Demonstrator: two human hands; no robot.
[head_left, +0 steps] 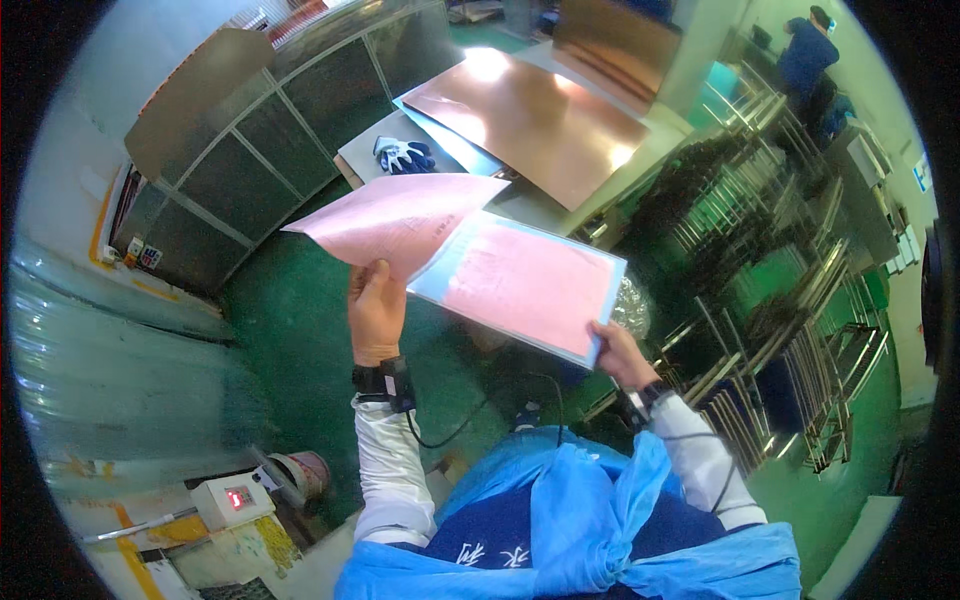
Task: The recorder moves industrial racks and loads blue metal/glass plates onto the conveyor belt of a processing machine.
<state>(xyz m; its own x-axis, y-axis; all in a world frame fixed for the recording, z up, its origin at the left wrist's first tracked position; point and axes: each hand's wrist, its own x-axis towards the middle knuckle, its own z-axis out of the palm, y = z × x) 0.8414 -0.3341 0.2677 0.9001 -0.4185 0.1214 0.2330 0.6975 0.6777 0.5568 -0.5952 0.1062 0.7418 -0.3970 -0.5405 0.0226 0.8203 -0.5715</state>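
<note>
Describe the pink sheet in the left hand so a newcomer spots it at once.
Find the big coppery sheet on the table. Nearer the wearer, the left hand holds a pink sheet. It curls and shows pink to its edges, unlike the flat, blue-edged pink piece in the right hand.

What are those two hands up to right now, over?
Left hand gripping curled pink sheet. Right hand gripping right end of blue-edged pink piece. Nothing seen blocking either; white-and-blue gloves lie beyond, apart from both.
</note>
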